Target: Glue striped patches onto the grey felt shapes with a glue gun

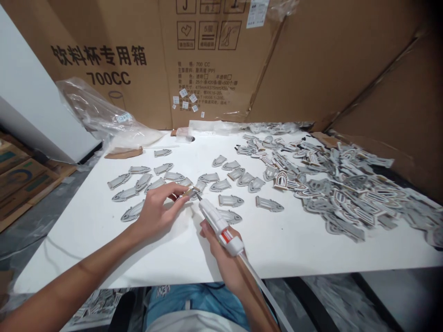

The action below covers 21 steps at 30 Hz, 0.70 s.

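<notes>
My right hand point(221, 249) is wrapped round a white hot glue gun point(216, 221) with a red mark on its body. A long whitish strand, glue stick or cord, trails from its rear end. Between the thumb and fingers of my left hand point(161, 205) is a small flat grey cut-out piece point(188, 192), mostly covered by the fingertips. The gun's dark nozzle point(198, 196) is at or very close to this piece; I cannot tell whether they touch. Similar grey cut-out pieces lie around both hands, such as one grey cut-out point(231, 200) just right of the gun.
A large heap of grey and white cut-outs point(346, 193) covers the right side of the white table point(277, 249). Tall cardboard boxes point(138, 27) stand behind it, with small stickers on one. Clear plastic wrap point(100, 106) lies at the back left. More pieces point(100, 304) are below the table.
</notes>
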Tool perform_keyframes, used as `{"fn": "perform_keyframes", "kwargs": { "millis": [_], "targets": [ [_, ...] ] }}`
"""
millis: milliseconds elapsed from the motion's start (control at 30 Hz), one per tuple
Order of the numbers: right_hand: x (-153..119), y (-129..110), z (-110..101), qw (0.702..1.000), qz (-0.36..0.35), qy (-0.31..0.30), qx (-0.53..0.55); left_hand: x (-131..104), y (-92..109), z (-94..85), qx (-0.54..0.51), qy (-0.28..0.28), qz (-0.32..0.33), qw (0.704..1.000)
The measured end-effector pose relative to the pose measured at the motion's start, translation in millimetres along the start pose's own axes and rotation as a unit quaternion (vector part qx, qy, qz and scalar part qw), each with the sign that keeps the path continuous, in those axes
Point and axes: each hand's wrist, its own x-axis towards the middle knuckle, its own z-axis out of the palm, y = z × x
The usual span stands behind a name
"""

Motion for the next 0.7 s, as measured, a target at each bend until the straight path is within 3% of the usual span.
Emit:
{"fn": "perform_keyframes", "kwargs": {
  "millis": [167,333,500,700],
  "targets": [
    [2,-1,-3,0.998,-0.027,-0.061,0.001,3,0,3.1,-0.063,0.011,-0.113,0.992],
    [-1,0,-5,0.998,-0.044,-0.048,0.006,8,2,2.0,-0.224,0.009,-0.232,0.946],
    [-4,4,-6,1.0,-0.01,-0.013,0.008,13,0,-1.0,-0.299,0.018,-0.269,0.915],
    [-5,0,-5,0.999,-0.039,-0.025,-0.002,13,-5,-1.5,-0.274,0.014,-0.287,0.918]
  ]
}}
